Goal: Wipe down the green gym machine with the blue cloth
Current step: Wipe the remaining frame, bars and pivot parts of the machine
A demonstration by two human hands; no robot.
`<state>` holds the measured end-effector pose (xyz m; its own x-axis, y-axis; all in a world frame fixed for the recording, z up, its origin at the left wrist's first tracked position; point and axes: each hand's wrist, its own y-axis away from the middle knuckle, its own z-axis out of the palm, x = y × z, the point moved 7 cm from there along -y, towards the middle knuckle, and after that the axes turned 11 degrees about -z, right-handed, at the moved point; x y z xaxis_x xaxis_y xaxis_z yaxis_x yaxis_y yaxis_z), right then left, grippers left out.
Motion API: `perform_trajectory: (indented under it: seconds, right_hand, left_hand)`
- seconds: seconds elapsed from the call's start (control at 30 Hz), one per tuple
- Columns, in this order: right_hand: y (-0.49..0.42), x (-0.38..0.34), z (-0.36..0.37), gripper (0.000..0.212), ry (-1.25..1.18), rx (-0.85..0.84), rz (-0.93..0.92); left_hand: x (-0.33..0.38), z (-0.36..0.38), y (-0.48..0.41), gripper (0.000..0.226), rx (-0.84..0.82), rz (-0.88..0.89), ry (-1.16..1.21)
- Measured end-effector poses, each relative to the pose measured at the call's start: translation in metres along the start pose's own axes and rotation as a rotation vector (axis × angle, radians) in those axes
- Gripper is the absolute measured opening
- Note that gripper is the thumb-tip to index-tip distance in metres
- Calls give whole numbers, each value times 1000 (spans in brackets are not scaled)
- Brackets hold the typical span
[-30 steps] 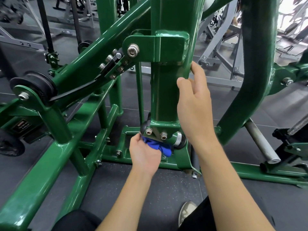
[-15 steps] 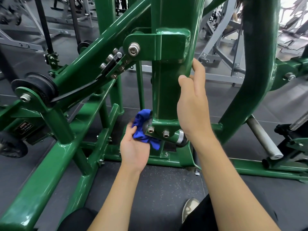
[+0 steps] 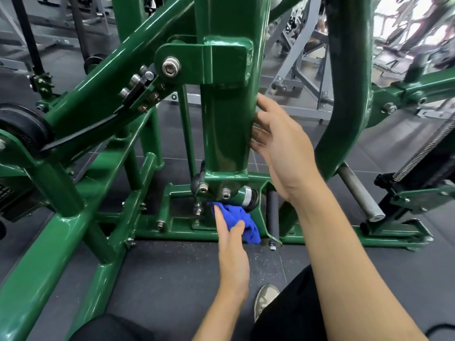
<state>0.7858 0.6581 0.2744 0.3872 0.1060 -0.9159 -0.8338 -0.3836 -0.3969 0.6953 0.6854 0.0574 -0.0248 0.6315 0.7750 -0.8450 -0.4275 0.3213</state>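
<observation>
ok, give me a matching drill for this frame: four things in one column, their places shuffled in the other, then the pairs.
Things:
1 blue cloth
2 right hand
3 black wheel
4 spring

Places:
A far left edge of view
B right edge of view
C fingers on the side of the green post
D just under the post's bolted foot

Pairs: 1-D, 2-C, 3-A, 4-B

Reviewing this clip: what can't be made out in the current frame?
1. Head view: the spot under the blue cloth; cloth and left hand cover it.
2. Head view: top of the green gym machine, cut off by the upper edge.
3. Head view: black label at left edge, cropped, too small to read.
4. Head view: background equipment upper right, blurred by glare.
</observation>
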Motion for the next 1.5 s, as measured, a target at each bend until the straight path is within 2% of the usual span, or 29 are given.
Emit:
perform_trajectory:
  seconds: [0.17, 0.3, 0.37, 0.53, 0.67, 0.8, 0.87, 1.03, 1.13, 1.23, 1.3, 1.37, 1.5]
  right_hand:
    - [12, -2, -8, 58, 64, -58, -36]
    - [18, -1, -7, 55, 198, -195, -105]
    - [15, 1, -8, 51, 281, -226, -157]
    - [8, 9, -10, 36, 349, -217, -179]
    - [6, 12, -14, 28, 363, -219, -194]
    - [3, 18, -12, 30, 353, -256, -208]
    - [1, 22, -16, 33, 335, -279, -236]
    - [-13, 53, -40, 20, 353, -378, -183]
    - [-17, 92, -55, 26, 426, -410, -111]
    - [-7, 111, -43, 25, 449, -617, -121]
    - [-1, 116, -40, 19, 420, -666, -150]
    - [3, 116, -44, 13, 372, -677, -185]
    - [23, 115, -73, 6, 264, -686, -263]
  left_hand:
    - [-7, -7, 2, 62, 42, 41, -317]
    - [12, -12, -10, 23, 9, 26, -415]
    - [16, -14, -13, 16, -6, -15, -499]
    - [1, -8, -17, 23, -160, -233, -589]
    - [-11, 2, -11, 32, -216, -376, -406]
    - [-20, 6, -8, 35, -150, -431, -165]
    - [-21, 8, -9, 36, -132, -417, -171]
    - [-19, 7, -16, 31, -95, -324, -309]
    - [-19, 9, -15, 31, -11, -293, -353]
    - [-15, 22, -3, 30, 68, -277, -417]
    - [-9, 28, 6, 27, 114, -288, -459]
    - [6, 30, 16, 22, 211, -252, -549]
    - [46, 37, 41, 13, 448, -47, -850]
